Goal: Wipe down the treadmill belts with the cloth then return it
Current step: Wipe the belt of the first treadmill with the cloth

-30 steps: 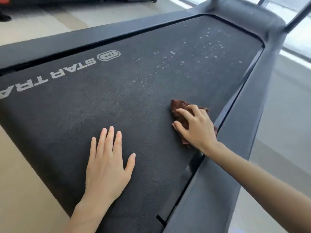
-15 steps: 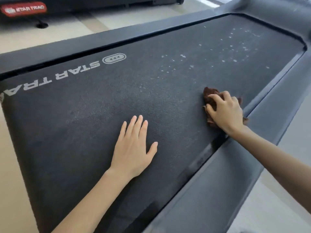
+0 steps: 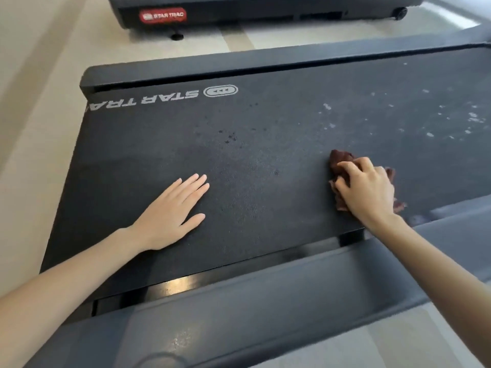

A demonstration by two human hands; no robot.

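Left hand [image 3: 170,211] lies flat on the belt [image 3: 265,144], fingers straight and together, holding nothing. Right hand [image 3: 368,191] curls its fingers over the bunched brown cloth [image 3: 341,162] and presses it onto the belt near the near rail [image 3: 265,301].

White specks [image 3: 451,118] sit on the far right of the belt, apart from the cloth, so that patch likely remains to be wiped. To wipe well, I would keep the palm's weight on the cloth, work in overlapping strokes from the near edge outward toward the specks, and let the flat left hand steady the belt against sliding.

Against half a second ago, the view has swung left: the belt's end edge and the second treadmill [image 3: 239,9] with its red badge now show more fully. The cloth has moved little along the belt, and the left hand stays flat.
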